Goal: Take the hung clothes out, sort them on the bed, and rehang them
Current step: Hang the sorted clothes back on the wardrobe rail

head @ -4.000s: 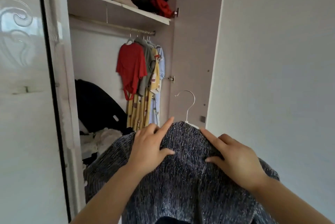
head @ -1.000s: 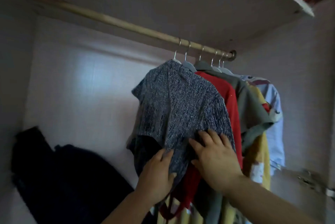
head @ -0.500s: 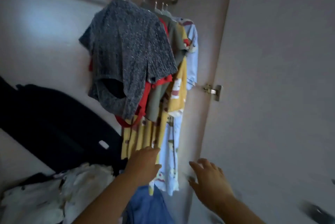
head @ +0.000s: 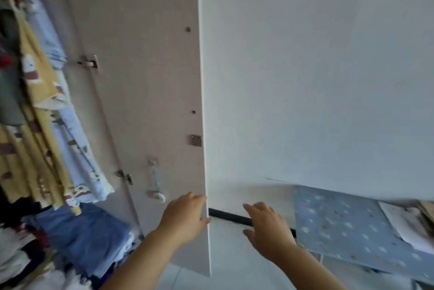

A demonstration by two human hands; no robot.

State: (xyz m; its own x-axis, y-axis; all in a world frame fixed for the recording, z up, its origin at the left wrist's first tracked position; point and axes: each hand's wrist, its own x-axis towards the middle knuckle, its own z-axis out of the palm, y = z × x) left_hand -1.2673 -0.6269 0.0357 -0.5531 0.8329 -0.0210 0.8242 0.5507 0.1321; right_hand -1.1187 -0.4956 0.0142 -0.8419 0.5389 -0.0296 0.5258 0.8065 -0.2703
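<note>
At the far left the hung clothes (head: 40,92) were on their hangers, the yellow print dress beside the pale blue dress (head: 77,149), with a folded blue pile (head: 89,238) below them. The grey knit top, which both my hands had been smoothing on the rail a second earlier, was out of my view, because my head had swung right, away from the rail. I took that to mean the top was rehung and that piece was done.

The wardrobe door (head: 145,78) stood open ahead of me. My left hand (head: 185,217) had dropped from the clothes to the door's lower edge, fingers relaxed and holding nothing; I could not tell whether it touched the edge. My right hand (head: 267,231) was spread wide and empty, in front of a black strip (head: 227,215) along the wall's foot. Beyond it lay the bed (head: 340,226) with its blue dotted sheet, probably my next stop for another garment.
</note>
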